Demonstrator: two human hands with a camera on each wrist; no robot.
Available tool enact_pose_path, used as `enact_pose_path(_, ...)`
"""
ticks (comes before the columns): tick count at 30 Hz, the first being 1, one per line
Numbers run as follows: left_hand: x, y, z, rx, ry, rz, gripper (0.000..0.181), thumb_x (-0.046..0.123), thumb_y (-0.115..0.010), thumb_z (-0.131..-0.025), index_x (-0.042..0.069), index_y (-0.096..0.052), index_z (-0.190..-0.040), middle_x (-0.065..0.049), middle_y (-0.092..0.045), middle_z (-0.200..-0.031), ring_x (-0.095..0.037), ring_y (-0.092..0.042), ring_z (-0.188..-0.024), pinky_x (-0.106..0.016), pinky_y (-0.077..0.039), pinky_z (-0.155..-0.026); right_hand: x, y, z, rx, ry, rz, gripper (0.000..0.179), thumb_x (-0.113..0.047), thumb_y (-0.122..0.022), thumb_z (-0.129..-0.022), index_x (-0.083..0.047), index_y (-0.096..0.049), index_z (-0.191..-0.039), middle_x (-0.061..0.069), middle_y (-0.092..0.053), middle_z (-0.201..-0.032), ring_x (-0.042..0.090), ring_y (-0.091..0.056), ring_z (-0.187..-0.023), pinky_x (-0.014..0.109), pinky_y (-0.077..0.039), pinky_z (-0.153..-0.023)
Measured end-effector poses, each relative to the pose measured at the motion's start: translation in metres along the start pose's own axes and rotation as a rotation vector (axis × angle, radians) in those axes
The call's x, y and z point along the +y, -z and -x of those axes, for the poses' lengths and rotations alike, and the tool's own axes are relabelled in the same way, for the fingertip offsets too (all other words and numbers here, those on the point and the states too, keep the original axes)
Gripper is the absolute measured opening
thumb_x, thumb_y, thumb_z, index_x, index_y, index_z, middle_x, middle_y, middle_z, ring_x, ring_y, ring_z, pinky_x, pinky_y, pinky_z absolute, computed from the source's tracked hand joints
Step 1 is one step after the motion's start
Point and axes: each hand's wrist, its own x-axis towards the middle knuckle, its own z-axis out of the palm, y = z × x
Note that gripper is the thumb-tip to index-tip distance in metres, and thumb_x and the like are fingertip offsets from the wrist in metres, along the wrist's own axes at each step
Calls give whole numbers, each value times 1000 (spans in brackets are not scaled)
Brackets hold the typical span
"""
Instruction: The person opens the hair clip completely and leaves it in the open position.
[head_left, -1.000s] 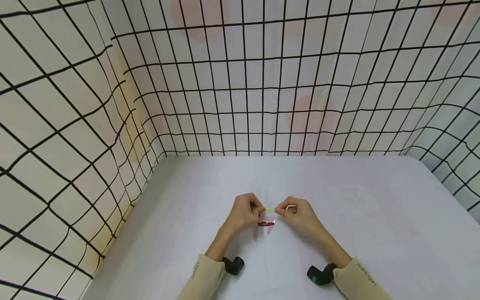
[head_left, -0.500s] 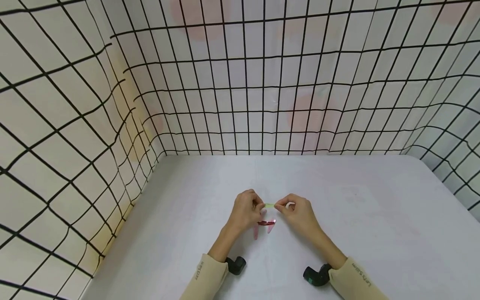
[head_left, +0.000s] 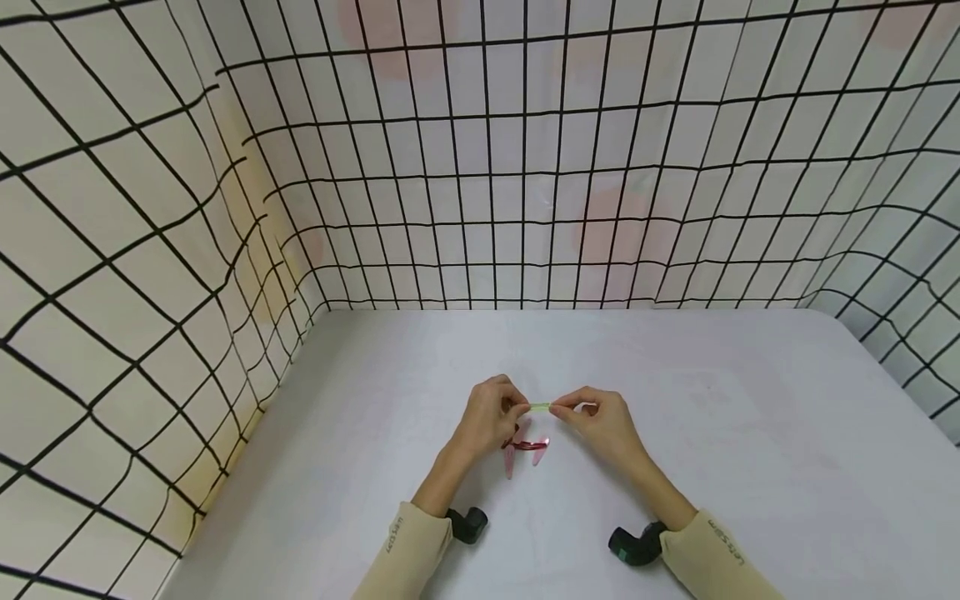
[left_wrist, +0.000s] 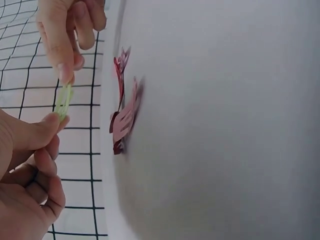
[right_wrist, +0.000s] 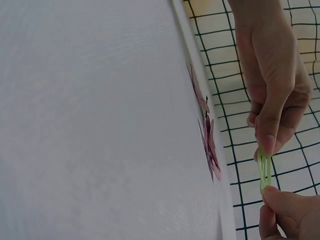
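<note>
My left hand (head_left: 489, 418) and my right hand (head_left: 597, 418) face each other above the white table, pinching opposite ends of a small light-green hair clip (head_left: 540, 407). In the right wrist view, slim parallel strips of the green clip (right_wrist: 264, 171) show between the fingertips. Below the hands, partly behind the left one in the head view, lies a small group of hair clips. Among them are a red clip (head_left: 531, 446) and pink clips (left_wrist: 125, 117); some overlap. Whether the green clip is snapped or unsnapped cannot be told.
Black wire grid panels (head_left: 525, 167) stand along the back and sides of the white table (head_left: 375, 358), with pale sheeting behind them. A black wrist camera (head_left: 469, 526) projects from the left sleeve, another black camera (head_left: 636, 546) from the right.
Both hands have risen slightly in the head view, carrying the green hair clip away from the group on the table. Their pinch on it continues. The red and pink clips stay where they lie.
</note>
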Motion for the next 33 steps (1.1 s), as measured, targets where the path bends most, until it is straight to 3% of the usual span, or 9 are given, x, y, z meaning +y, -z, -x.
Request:
enact_pose_path(5,-2,6,-9,-38,0,-16,5,0,-79,-88,-2,-80,-84,-9,-68,-80,-10,-55,-70,-18,-44,-63,2,0,-6,-29,-57,-57,18,-24,-83,-89,-7,-82,-95,13,-78,-102,4,-53,-66,20,-43,-62)
enact_pose_path(8,-6,9,-18,-44,7,-5,4,1,-80,-88,-2,-81,-85,-9,-70,-80,-8,-53,-70,-18,-43,-63,3,0,-13,-32,-134,-56,21,-29,-81,-91,-9,-82,-98,10,-78,-108,9,-60,-85,22,-46,-74)
enact_pose_path(12,-13,8,-33,-28,35,15,4,2,-81,-86,-2,-83,-87,-12,-73,-80,-7,-52,-69,-17,-40,-61,4,-1,-26,-19,-235,-78,25,-32,-78,-93,-9,-82,-103,6,-77,-110,15,-57,-103,28,-44,-86)
enact_pose_path(16,-19,6,-48,-16,96,40,6,2,-82,-85,-3,-83,-89,-15,-77,-84,-12,-60,-72,-16,-42,-61,7,-4,-41,8,-286,-132,26,-29,-78,-93,-6,-81,-103,2,-77,-101,14,-58,-97,26,-45,-84)
enact_pose_path(21,-28,2,-64,-22,226,117,8,3,-83,-85,-3,-82,-90,-18,-79,-93,-15,-68,-84,-14,-45,-65,11,-7,-56,37,-292,-152,24,-23,-79,-92,-2,-80,-103,-2,-78,-92,9,-57,-91,23,-44,-80)
enact_pose_path(24,-34,0,-71,-30,287,147,8,4,-83,-86,-2,-82,-91,-18,-80,-95,-10,-63,-81,-14,-43,-63,14,-9,-62,46,-294,-154,22,-19,-79,-92,0,-80,-102,0,-78,-93,9,-57,-90,22,-45,-79)
enact_pose_path(33,-42,-5,-78,-47,383,176,8,3,-81,-88,-3,-82,-93,-18,-80,-95,-5,-53,-69,-15,-40,-57,17,-15,-69,67,-283,-131,21,-16,-80,-90,3,-80,-99,0,-76,-82,9,-55,-81,24,-43,-73)
